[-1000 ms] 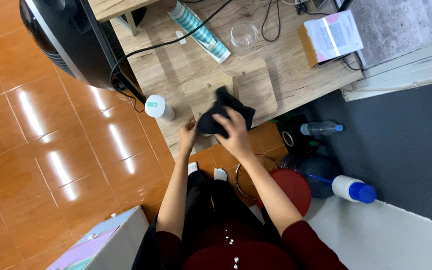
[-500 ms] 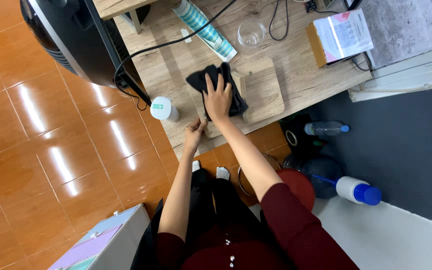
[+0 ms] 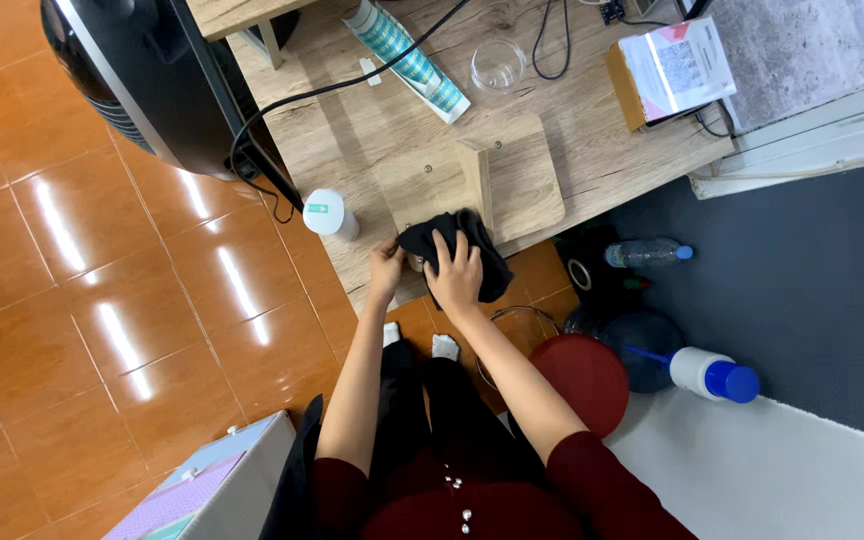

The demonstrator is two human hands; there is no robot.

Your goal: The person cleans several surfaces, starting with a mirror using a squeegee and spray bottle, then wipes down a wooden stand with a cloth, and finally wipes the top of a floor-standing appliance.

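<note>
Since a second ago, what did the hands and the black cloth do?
The right hand slid the black cloth back over the wooden board, toward the near edge of the table, and now presses on it there. The left hand stayed at the table edge beside the cloth. The white cup, glass bowl and striped tube did not move.

Just one head cam, looking straight down from well above; wooden table [image 3: 592, 150] toward 12 o'clock, own legs at 6.
</note>
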